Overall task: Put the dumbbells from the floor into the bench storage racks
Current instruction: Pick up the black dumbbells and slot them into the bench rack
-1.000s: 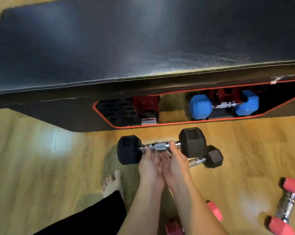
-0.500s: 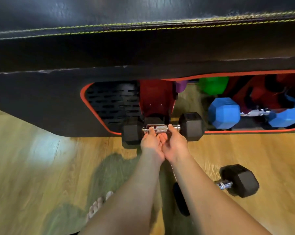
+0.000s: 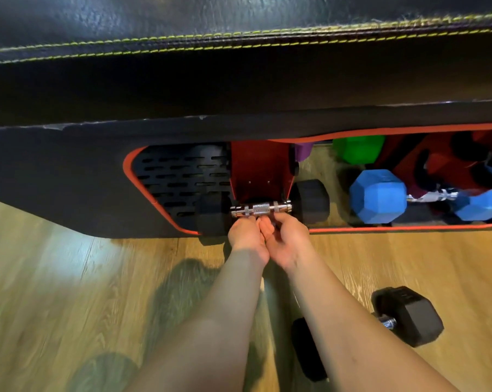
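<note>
A black hex dumbbell with a chrome handle [image 3: 261, 208] lies across the foot of the red rack [image 3: 257, 171], inside the bench's red-rimmed side opening. Its two heads straddle the rack. My left hand [image 3: 246, 236] and my right hand [image 3: 288, 236] are side by side under the handle, fingers curled against it from below. A second black dumbbell [image 3: 406, 318] lies on the wooden floor at the lower right, its near head partly hidden behind my right forearm.
A blue dumbbell [image 3: 378, 196] rests in the rack to the right, with a green dumbbell head [image 3: 358, 149] and a purple one [image 3: 303, 151] behind. A black slotted panel [image 3: 179, 176] fills the opening's left end. The bench's padded top [image 3: 239, 24] overhangs everything.
Both hands carried the black dumbbell from above the floor forward into the bench opening, onto the red rack. The view has dropped lower and closer to the bench.
</note>
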